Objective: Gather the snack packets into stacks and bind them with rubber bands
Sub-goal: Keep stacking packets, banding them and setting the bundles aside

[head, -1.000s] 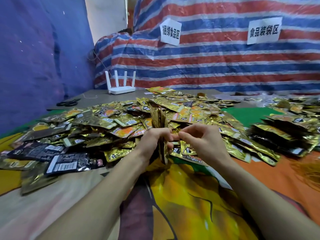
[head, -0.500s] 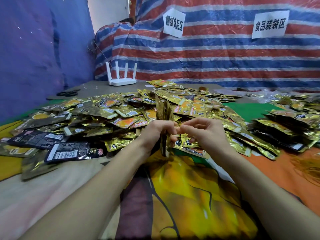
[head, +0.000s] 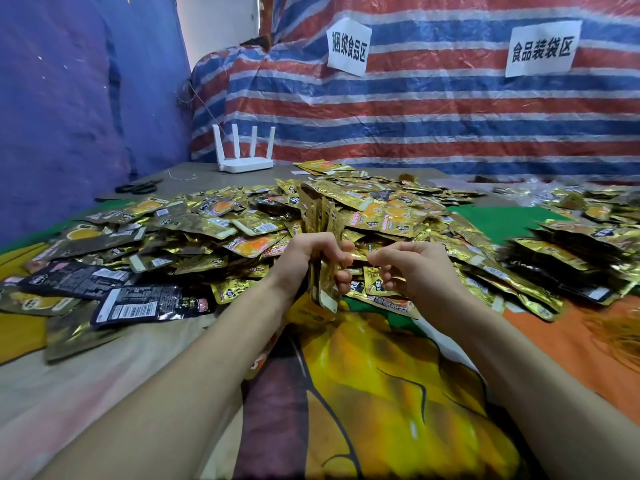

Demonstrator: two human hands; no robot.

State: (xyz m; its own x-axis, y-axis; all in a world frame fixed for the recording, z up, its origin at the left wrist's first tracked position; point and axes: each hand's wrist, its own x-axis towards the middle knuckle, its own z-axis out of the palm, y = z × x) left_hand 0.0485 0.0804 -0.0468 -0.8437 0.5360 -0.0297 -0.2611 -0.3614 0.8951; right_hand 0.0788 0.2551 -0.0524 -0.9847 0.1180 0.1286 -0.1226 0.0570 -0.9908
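Our left hand [head: 308,259] gripped a stack of snack packets [head: 320,216] standing on end, with our fingers curled tight round its shiny gold foil. Our right hand [head: 415,268] was just beside the stack, not touching it. Its fingers were curled in and the thumb met the first finger, but we could not tell if it pinched anything. Behind lay a big heap of flat, crinkly gold packets [head: 225,226], with dark packets [head: 149,303] at the left and a smooth white router [head: 244,164] at the back
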